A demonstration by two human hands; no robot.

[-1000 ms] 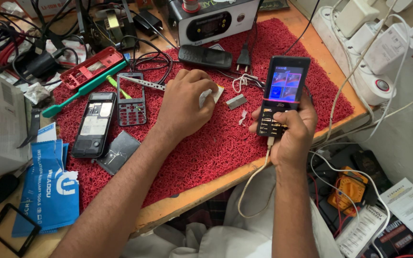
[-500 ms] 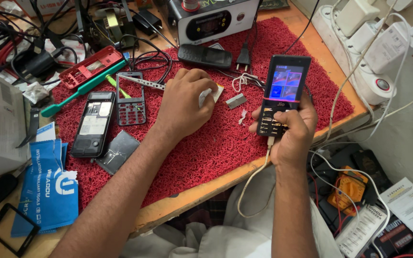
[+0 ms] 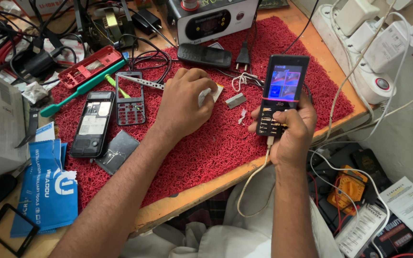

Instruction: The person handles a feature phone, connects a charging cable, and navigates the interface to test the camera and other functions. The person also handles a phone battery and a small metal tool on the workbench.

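My right hand grips a black keypad phone upright over the right side of the red mat. Its screen is lit and my thumb rests on the keys. A white cable hangs from its lower end. My left hand lies fist-like on the mat's middle, closed on a small white piece. Left of it lie a phone keypad frame, an opened black phone and a dark back cover.
A grey metal-cased unit with a display, another black phone and a plug sit at the back. A red phone shell, green brush, tangled cables, blue packets, white power strip with adapters and yellow multimeter surround the mat.
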